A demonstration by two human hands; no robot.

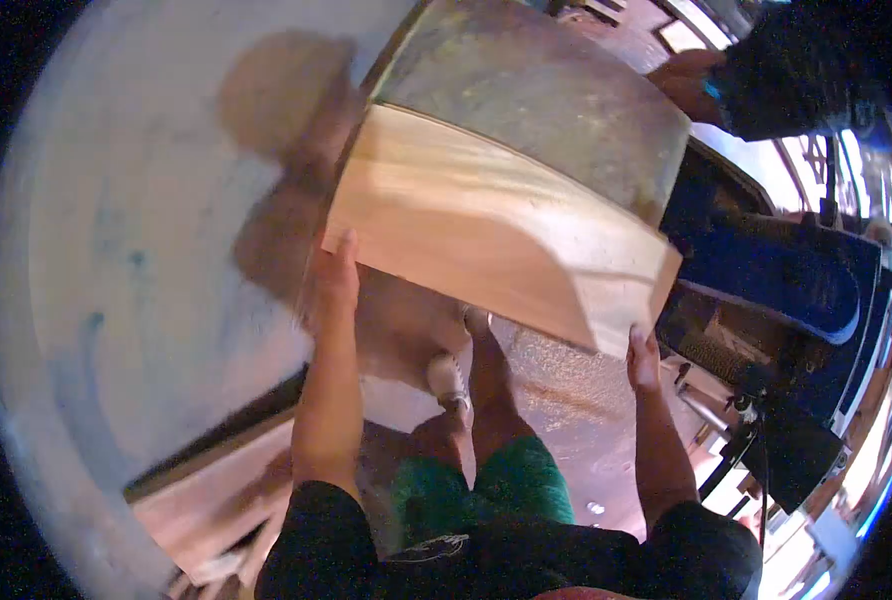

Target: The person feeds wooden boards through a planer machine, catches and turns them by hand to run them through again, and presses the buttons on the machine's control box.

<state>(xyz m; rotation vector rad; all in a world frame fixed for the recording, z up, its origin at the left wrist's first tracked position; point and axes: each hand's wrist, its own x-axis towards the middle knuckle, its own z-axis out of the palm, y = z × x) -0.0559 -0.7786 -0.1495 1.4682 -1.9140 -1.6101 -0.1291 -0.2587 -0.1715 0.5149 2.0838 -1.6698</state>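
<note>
A wide, pale wooden board (486, 215) is between my two hands in the middle of the head view. My left hand (334, 287) grips its near left corner, with the thumb on top. At the near right corner, my right hand (643, 362) holds the edge in the same way. The fingers of both hands are mostly hidden beneath the wood. The board's far edge meets a worn, grey-green flat surface (536, 95); I cannot tell whether it rests on it.
To the left is a large pale surface (156, 220) with shadows on it. Dark machinery (766, 280) stands at the right. Another person's arm (684, 85) reaches in at upper right. Sawdust (566, 375) covers the floor near my feet.
</note>
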